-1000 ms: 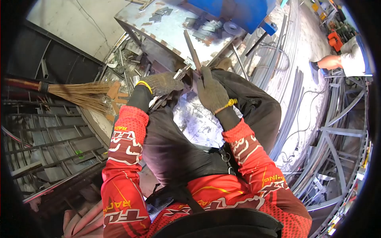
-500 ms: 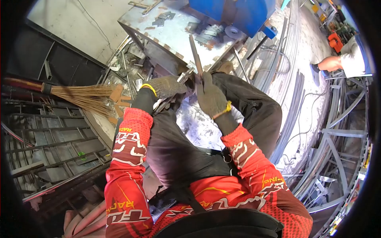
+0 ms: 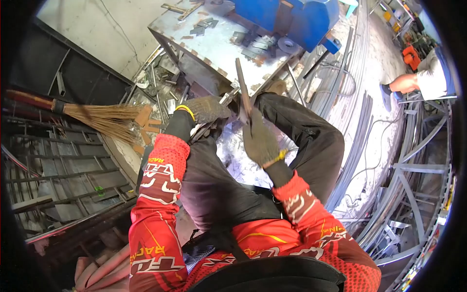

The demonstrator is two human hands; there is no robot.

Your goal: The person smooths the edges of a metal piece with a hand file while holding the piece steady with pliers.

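Observation:
My right hand (image 3: pixel 262 140), in a dark knit glove with a yellow cuff, is closed round the lower end of a long, narrow, brownish metal file (image 3: pixel 242 82). The file points away from me, its far end overlapping the worktable's front edge in this view. My left hand (image 3: pixel 206 108), gloved alike, is closed on a silvery metal piece (image 3: pixel 229 95) over my left knee. One end of that piece shows beyond my fingers, right beside the file; more metal shows below my wrist. Much of the piece is hidden by the glove.
Ahead stands a metal worktable (image 3: pixel 214 44) bearing flat metal offcuts and a blue machine (image 3: pixel 292 22). A twig broom (image 3: pixel 97 111) and scrap lie left. Long metal bars (image 3: pixel 348 141) run along the floor at right, near welded frames (image 3: pixel 421 168) and another person's leg (image 3: pixel 406 82).
My right hand has drawn back toward my body, bringing the file with it. My left hand and the metal piece have stayed nearly in place.

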